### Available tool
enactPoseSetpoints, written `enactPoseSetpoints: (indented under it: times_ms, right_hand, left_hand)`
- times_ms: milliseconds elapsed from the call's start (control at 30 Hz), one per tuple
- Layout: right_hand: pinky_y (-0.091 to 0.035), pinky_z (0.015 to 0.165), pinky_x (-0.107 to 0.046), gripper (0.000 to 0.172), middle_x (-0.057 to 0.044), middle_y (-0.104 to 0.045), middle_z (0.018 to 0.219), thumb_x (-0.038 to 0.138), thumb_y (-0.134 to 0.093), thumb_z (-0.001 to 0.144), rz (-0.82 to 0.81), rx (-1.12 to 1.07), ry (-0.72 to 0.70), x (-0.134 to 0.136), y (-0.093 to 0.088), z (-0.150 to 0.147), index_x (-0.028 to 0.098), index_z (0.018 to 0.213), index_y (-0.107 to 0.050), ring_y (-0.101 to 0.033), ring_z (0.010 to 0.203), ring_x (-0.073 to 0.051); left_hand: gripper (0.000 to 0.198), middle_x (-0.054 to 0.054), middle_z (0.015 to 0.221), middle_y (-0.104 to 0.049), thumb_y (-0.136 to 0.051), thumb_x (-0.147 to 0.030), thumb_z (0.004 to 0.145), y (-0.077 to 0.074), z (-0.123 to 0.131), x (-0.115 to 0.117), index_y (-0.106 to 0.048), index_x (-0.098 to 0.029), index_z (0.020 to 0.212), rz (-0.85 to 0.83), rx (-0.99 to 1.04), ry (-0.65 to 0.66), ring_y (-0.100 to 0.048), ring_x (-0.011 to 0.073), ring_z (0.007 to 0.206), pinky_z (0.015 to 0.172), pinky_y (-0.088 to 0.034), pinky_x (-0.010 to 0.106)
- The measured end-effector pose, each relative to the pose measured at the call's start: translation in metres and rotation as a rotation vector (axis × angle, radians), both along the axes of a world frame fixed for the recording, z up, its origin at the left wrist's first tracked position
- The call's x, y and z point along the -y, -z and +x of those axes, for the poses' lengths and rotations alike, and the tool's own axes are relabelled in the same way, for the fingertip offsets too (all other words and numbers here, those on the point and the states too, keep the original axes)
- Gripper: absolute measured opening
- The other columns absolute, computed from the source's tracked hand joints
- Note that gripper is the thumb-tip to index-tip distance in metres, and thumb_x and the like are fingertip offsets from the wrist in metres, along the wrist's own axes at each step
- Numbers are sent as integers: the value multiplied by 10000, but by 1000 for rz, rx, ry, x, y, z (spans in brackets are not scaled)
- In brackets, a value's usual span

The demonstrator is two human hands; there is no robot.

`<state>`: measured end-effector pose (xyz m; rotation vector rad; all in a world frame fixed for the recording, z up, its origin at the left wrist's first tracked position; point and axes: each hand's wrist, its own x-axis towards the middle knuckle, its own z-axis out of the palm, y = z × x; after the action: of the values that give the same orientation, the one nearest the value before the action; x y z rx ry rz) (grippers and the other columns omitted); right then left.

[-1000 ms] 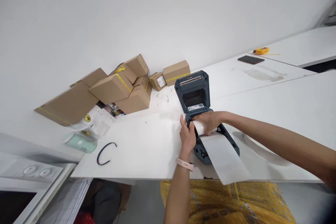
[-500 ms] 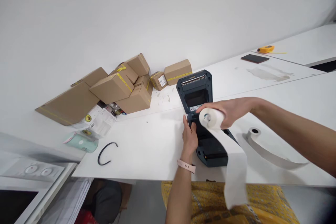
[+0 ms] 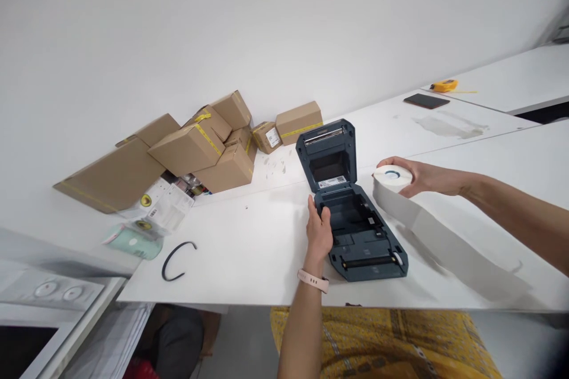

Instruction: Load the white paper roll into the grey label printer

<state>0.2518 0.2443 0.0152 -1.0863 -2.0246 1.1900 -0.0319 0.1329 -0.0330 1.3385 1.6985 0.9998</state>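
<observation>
A dark blue label printer (image 3: 355, 231) sits on the white table (image 3: 249, 249) with its lid raised and its paper bay bare. My left hand (image 3: 319, 230) is closed round the printer's left edge and wears a pink wristband. To the right of the printer, my right hand (image 3: 415, 176) holds a white paper roll (image 3: 391, 180) standing on its end on the table. A long strip of its paper (image 3: 448, 243) trails across the table toward the front right.
Several cardboard boxes (image 3: 200, 145) are piled against the wall at the back left. Plastic packets (image 3: 164, 204), a pale green roll (image 3: 133, 240) and a black curved band (image 3: 178, 259) lie left of the printer. A phone (image 3: 425, 100) and a yellow tape measure (image 3: 444, 85) rest far right.
My right hand lifted the paper roll out of the printer and carried it right, setting it on end on the table. The left hand stayed on the printer's left edge.
</observation>
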Motion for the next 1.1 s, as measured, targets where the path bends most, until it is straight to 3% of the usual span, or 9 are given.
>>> enactPoseSetpoints:
  times_ms: [100,200,333,433,533,667,833,933,1100]
  right_hand:
    - [-484,667,-292,657,-54,-620,1030,333,-779,610,-175,-5,-36,-10,17,-2,259,1203,-507,-591,832,-213]
    - [-518,749,-330,713,-58,-626,1084,352,-832,546,-197,10,-5,-14,34,-6,267,1181,-520,-614,950,-276]
    - [-536,851,-379,799,-84,-635,1167,449,-844,580,-218,23,-18,-7,49,-8,270,1274,-493,-618,1075,-324]
    - [-488,996,-400,877,-106,-602,1359,502,-801,660,-222,3,-4,-1,51,4,314,1432,-429,-565,1251,-341]
    - [-416,1080,-410,688,-109,-535,1492,512,-670,793,-195,-58,82,4,55,32,334,1433,-494,-474,1392,-324]
    - [-437,1042,-449,379,-162,-691,1293,489,-602,850,-177,-1,46,20,66,66,260,1121,-734,-621,1235,-334]
    - [-504,949,-453,400,-145,-708,1267,499,-696,800,-175,106,-140,46,62,59,288,1136,-744,-647,1181,-366]
    - [-484,994,-432,317,-145,-691,1290,526,-651,850,-189,125,-178,55,58,48,283,1031,-744,-625,1213,-365]
    - [-443,1064,-468,515,-146,-598,1406,515,-685,795,-139,121,-142,60,70,43,315,1268,-638,-520,1346,-382]
  left_hand:
    - [743,57,1699,-178,-304,-591,995,0,0,-1,-96,-241,1617,8,-21,-9,-234,243,1548,1252,-231,401]
    - [730,66,1690,-216,-318,-572,996,2,0,-3,-120,-233,1612,16,-35,-21,-248,242,1543,1255,-224,394]
    - [718,36,1695,-201,-305,-599,992,2,0,-2,-146,-266,1607,16,-35,-11,-225,244,1550,1251,-239,395]
    - [705,24,1696,-197,-295,-606,992,2,-1,-1,-171,-274,1602,26,-39,-7,-212,240,1554,1251,-243,380]
    - [686,27,1695,-206,-301,-589,1000,3,-1,-2,-187,-274,1597,46,-41,-7,-207,230,1555,1257,-224,373]
    - [675,35,1687,-235,-306,-588,1002,6,-2,-2,-202,-278,1593,70,-41,-3,-230,237,1549,1262,-214,396]
    - [664,19,1687,-238,-311,-596,1000,6,-1,-2,-215,-303,1588,67,-37,1,-236,230,1547,1264,-204,389]
    - [650,28,1682,-253,-311,-570,1007,6,-1,-2,-228,-287,1585,68,-39,-1,-249,230,1543,1264,-202,390]
    - [651,40,1677,-268,-310,-565,1008,5,-1,-1,-243,-266,1583,84,-33,6,-264,234,1538,1262,-209,394]
